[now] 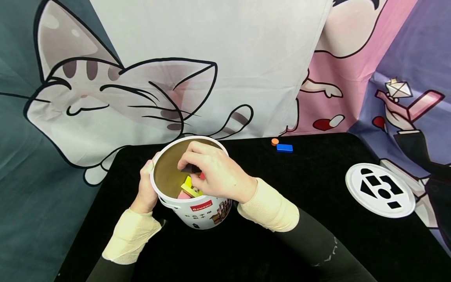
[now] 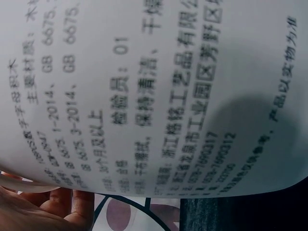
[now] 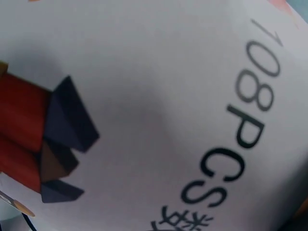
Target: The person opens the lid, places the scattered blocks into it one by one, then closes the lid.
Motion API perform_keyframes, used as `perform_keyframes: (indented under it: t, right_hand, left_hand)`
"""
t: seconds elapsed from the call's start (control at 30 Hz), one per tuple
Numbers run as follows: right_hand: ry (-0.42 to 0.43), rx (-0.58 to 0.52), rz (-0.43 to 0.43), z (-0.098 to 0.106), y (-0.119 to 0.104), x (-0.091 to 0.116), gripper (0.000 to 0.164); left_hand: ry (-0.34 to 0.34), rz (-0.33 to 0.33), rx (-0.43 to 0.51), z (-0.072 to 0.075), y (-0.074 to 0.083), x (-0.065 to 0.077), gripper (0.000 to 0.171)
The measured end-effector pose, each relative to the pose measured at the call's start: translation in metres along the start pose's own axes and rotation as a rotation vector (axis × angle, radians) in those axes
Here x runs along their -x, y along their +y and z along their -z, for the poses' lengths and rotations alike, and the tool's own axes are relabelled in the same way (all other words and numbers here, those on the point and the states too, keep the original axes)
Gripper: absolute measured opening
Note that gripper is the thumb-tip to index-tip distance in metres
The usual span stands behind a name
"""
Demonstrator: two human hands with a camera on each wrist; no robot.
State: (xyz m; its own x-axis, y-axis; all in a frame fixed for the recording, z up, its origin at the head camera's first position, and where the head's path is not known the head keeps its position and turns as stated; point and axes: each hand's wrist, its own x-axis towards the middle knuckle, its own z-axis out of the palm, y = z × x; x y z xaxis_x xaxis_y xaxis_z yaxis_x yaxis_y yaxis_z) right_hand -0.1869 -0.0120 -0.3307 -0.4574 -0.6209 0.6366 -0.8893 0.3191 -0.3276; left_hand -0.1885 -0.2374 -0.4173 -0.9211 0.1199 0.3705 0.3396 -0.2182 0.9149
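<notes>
A white bucket with printed labels is tilted on the black table; its open mouth faces up toward me. My left hand grips its left side, and curled fingers of that hand also show at the lower left in the left wrist view. Over the mouth, my right hand reaches in and pinches a dark block between thumb and fingers. Below it lie yellow blocks, a pink block and part of a red one. The right wrist view shows mainly the bucket's printed side.
At the table's back edge lie a small orange round block and a blue rectangular block. A white round lid with shaped holes lies at the right edge. A printed cloth hangs behind the black tabletop.
</notes>
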Motion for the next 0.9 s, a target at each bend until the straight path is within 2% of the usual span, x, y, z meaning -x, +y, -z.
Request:
perform_keyframes:
  t: [0.2, 0.3, 0.37, 0.47, 0.53, 0.67, 0.9]
  right_hand:
    - [-0.023, 0.000, -0.010, 0.0010, 0.0001, 0.0000, 0.026]
    - [-0.037, 0.038, -0.006, 0.0019, 0.0006, -0.0005, 0.028]
    - [-0.052, 0.090, -0.025, 0.0028, 0.0007, 0.0000, 0.045]
    - [-0.085, 0.196, -0.058, 0.0022, 0.0010, 0.0004, 0.081]
    - [-0.102, 0.256, -0.066, 0.0005, 0.0014, 0.0016, 0.091]
    - [-0.106, 0.322, -0.038, -0.0026, 0.0021, 0.0031, 0.091]
    - [-0.105, 0.316, -0.034, -0.0012, 0.0023, 0.0051, 0.090]
  left_hand:
    - [-0.021, -0.008, 0.005, 0.0011, 0.0001, 0.0003, 0.047]
    - [-0.027, -0.009, 0.005, 0.0012, -0.0002, 0.0003, 0.048]
    - [-0.032, -0.008, 0.002, 0.0013, -0.0005, 0.0004, 0.049]
    - [-0.030, -0.007, -0.003, 0.0018, -0.0005, 0.0002, 0.050]
    - [-0.026, -0.012, -0.005, 0.0021, -0.0007, 0.0001, 0.050]
    - [-0.023, -0.005, -0.013, 0.0019, -0.0015, -0.0002, 0.051]
    - [0.009, 0.018, -0.022, 0.0015, -0.0015, -0.0002, 0.052]
